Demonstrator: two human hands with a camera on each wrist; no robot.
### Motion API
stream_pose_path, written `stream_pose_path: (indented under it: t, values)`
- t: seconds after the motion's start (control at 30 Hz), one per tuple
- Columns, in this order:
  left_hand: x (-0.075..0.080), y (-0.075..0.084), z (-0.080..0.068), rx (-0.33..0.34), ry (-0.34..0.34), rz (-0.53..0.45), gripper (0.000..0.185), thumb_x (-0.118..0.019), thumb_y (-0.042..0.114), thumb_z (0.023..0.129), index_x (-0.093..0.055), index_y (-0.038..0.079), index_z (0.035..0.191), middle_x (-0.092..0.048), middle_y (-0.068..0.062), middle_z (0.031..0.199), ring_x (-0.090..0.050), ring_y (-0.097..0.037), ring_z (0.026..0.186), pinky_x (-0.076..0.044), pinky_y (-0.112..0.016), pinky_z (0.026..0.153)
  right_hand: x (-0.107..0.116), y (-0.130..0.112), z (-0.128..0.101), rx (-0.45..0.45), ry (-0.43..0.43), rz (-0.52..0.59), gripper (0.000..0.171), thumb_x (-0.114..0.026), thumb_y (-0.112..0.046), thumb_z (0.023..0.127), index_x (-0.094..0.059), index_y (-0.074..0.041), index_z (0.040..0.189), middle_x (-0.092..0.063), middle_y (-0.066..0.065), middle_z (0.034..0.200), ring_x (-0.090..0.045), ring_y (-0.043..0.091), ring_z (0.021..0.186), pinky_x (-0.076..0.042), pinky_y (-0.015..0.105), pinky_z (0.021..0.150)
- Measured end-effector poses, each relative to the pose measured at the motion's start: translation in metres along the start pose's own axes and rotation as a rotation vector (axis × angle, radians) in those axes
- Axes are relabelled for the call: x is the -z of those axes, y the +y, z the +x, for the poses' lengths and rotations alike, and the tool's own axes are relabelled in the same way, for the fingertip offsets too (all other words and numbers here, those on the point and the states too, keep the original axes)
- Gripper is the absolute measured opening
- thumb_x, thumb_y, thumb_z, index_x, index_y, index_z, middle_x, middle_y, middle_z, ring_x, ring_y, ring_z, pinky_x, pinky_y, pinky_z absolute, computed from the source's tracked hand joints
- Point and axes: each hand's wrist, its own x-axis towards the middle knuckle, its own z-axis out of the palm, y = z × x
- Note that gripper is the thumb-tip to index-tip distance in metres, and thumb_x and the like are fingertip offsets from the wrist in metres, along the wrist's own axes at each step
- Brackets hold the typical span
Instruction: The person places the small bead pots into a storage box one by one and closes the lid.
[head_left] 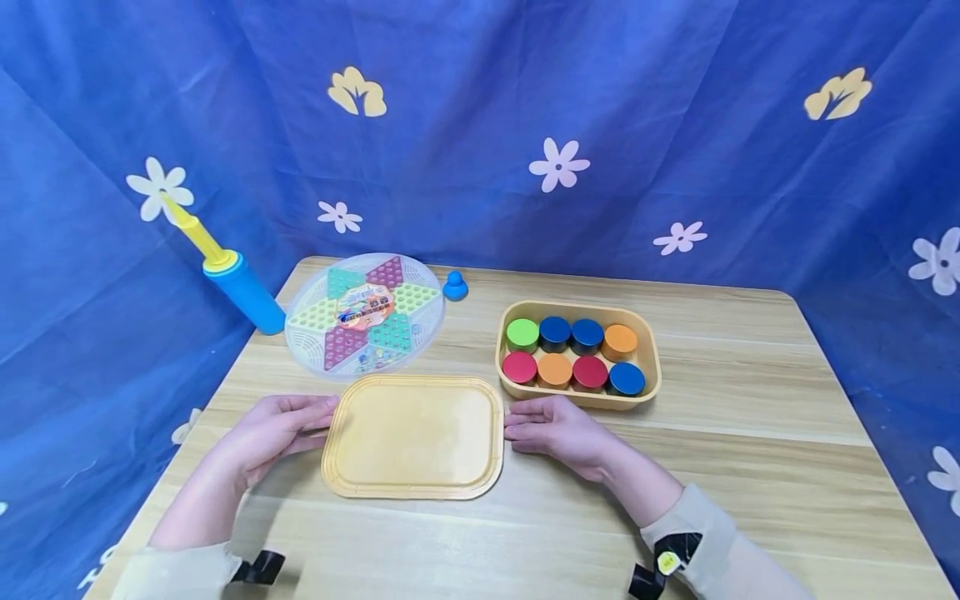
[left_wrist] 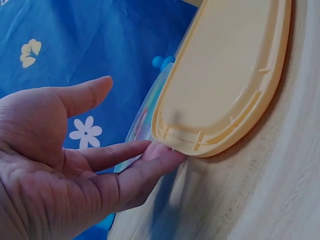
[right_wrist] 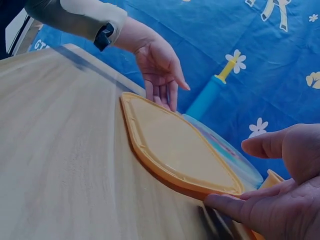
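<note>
A yellow plastic lid (head_left: 414, 435) lies flat on the wooden table (head_left: 750, 467), inner side up. My left hand (head_left: 273, 429) rests at its left edge with straight fingers; in the left wrist view the fingertips (left_wrist: 162, 152) touch the lid (left_wrist: 225, 80) rim. At the lid's right edge my right hand (head_left: 555, 429) lies open, and in the right wrist view its fingers (right_wrist: 225, 204) touch the lid (right_wrist: 175, 150) corner. Neither hand grips anything. Behind the right hand stands a yellow box (head_left: 577, 310) with several coloured round pieces.
A round clear-lidded Chinese checkers board (head_left: 365, 315) sits behind the lid, a small blue pawn (head_left: 454, 286) beside it. A blue and yellow hand pump (head_left: 228, 275) leans at the table's back left. Blue flowered cloth (head_left: 525, 125) hangs all around.
</note>
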Motion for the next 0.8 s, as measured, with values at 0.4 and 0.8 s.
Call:
stream_pose_path:
  t: [0.4, 0.8]
  values:
    - [0.004, 0.011, -0.011, 0.022, 0.010, 0.073, 0.068, -0.059, 0.036, 0.111, -0.044, -0.019, 0.147, -0.040, -0.033, 0.159, -0.059, -0.012, 0.127, -0.055, -0.026, 0.105, -0.009, -0.007, -0.001, 0.021, -0.046, -0.012, 0.061, -0.068, -0.005, 0.103, -0.040, 0.014, 0.154, -0.052, 0.025, 0.153, -0.059, 0.032, 0.134, -0.048, 0.044, 0.117]
    - [0.005, 0.061, -0.043, -0.103, 0.115, 0.278, 0.071, -0.056, 0.041, 0.112, -0.043, -0.017, 0.150, -0.048, -0.031, 0.154, -0.070, -0.025, 0.118, -0.059, -0.020, 0.093, -0.021, -0.043, -0.011, 0.101, -0.132, 0.027, 0.071, -0.065, -0.005, 0.105, -0.027, 0.005, 0.163, -0.037, 0.014, 0.167, -0.039, 0.028, 0.151, -0.038, 0.037, 0.124]
